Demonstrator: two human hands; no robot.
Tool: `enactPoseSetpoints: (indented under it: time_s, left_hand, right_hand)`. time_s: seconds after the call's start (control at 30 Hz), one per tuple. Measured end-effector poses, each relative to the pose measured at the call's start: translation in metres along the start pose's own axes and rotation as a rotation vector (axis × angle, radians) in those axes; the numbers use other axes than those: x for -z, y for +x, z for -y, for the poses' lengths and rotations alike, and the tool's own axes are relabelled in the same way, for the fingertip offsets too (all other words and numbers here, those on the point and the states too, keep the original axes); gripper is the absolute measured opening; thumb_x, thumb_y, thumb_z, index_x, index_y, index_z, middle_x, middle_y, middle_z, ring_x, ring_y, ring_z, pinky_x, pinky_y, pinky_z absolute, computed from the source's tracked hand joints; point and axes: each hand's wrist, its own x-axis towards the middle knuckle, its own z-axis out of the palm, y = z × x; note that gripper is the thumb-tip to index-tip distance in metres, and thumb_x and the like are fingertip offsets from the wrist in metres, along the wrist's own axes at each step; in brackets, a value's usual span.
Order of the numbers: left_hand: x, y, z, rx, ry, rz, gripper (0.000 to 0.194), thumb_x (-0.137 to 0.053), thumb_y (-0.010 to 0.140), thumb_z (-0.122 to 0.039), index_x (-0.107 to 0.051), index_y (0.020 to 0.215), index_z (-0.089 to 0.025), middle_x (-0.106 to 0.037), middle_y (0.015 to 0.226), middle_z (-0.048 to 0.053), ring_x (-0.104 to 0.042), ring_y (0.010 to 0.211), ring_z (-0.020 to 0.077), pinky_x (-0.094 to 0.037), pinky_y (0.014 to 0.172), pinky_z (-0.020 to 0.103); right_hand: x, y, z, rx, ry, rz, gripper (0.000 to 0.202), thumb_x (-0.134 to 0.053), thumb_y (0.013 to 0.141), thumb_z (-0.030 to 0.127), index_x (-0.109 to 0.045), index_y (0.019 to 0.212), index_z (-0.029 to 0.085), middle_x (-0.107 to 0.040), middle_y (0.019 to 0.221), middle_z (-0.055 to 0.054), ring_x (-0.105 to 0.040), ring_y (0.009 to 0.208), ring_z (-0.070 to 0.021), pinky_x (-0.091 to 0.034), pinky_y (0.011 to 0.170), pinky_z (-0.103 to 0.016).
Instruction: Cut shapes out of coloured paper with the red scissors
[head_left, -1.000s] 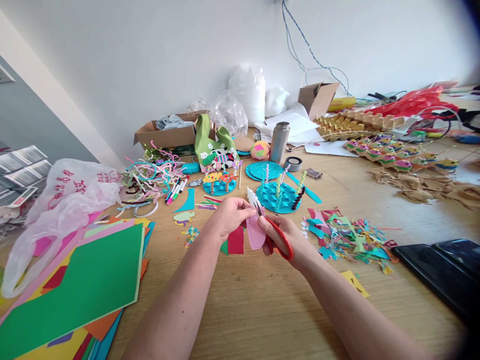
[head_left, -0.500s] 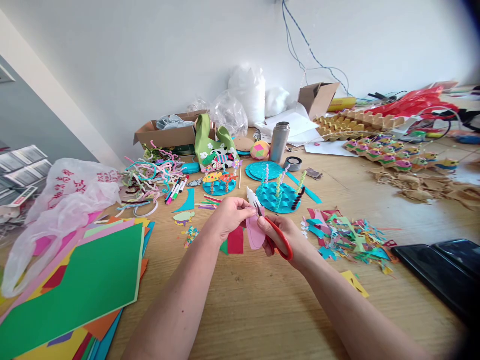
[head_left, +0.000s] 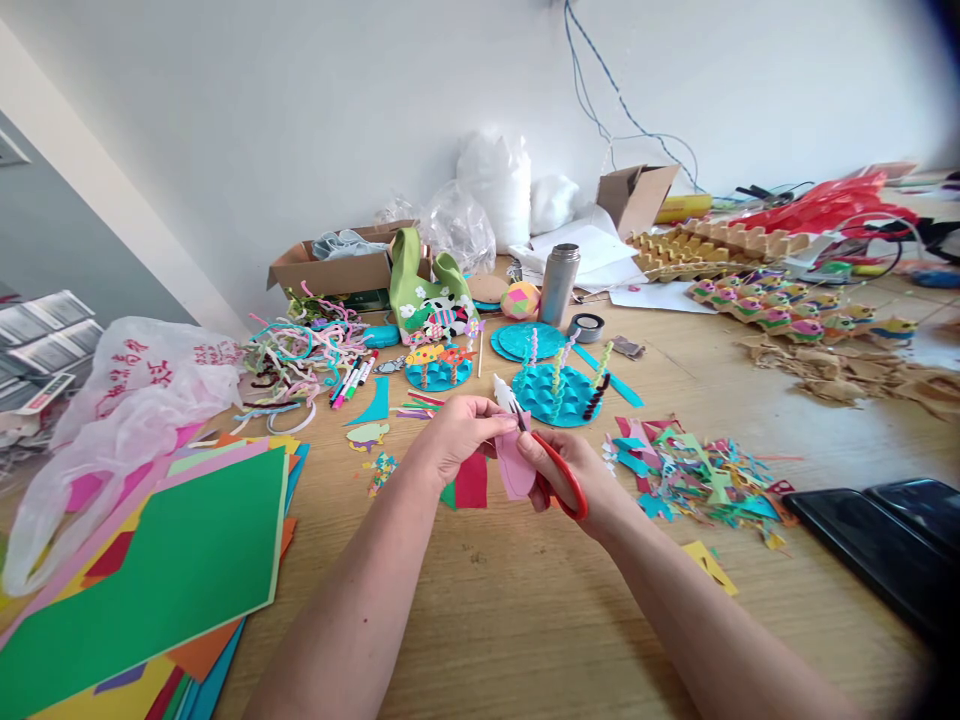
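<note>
My left hand [head_left: 472, 432] pinches the upper edge of a pink piece of paper [head_left: 514, 474]. In my right hand [head_left: 564, 470] is a pair of red-handled scissors [head_left: 568, 482], its dark blades lying at the top of the pink paper. A white glue bottle [head_left: 505, 394] with a pointed tip stands just behind the blades. Red paper [head_left: 472, 482] lies on the table below my left hand. Beyond my hands sits a blue disc with rounded bumps [head_left: 574, 400], with twisted pipe cleaners standing up from it.
Colored paper sheets [head_left: 187, 540] are stacked at left, with pipe cleaners [head_left: 307, 345] and markers [head_left: 352, 382] beyond. Paper scraps [head_left: 705, 465] and a black phone [head_left: 847, 550] lie at right. A metal bottle [head_left: 559, 285] and tape roll [head_left: 586, 327] stand farther back.
Both hands stay in nearly the same place. The pink paper and the scissors have shifted very slightly to the right.
</note>
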Motion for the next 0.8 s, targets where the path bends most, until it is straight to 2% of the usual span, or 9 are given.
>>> enactPoseSetpoints:
  time_s: [0.43, 0.8]
  left_hand:
    - [-0.0001, 0.0013, 0.0001, -0.026, -0.01, -0.03, 0.021, -0.077, 0.058, -0.025, -0.063, 0.067, -0.012, -0.059, 0.062, 0.0, -0.052, 0.053, 0.0083, -0.04, 0.054, 0.022]
    - [0.0022, -0.0006, -0.0022, -0.035, 0.089, -0.026, 0.022, -0.074, 0.058, -0.027, -0.064, 0.069, -0.011, -0.06, 0.063, 0.001, -0.052, 0.055, 0.0089, -0.039, 0.056, 0.023]
  right_hand:
    - [-0.0012, -0.0004, -0.0001, 0.009, 0.055, 0.033, 0.045, -0.065, 0.076, 0.059, -0.051, 0.064, 0.018, -0.055, 0.045, 0.003, -0.048, 0.035, -0.0085, -0.03, 0.037, -0.021]
    - [-0.0008, -0.0015, 0.003, 0.009, 0.067, 0.061, 0.046, -0.067, 0.073, 0.06, -0.051, 0.066, 0.017, -0.056, 0.049, 0.003, -0.05, 0.036, -0.008, -0.034, 0.037, -0.02]
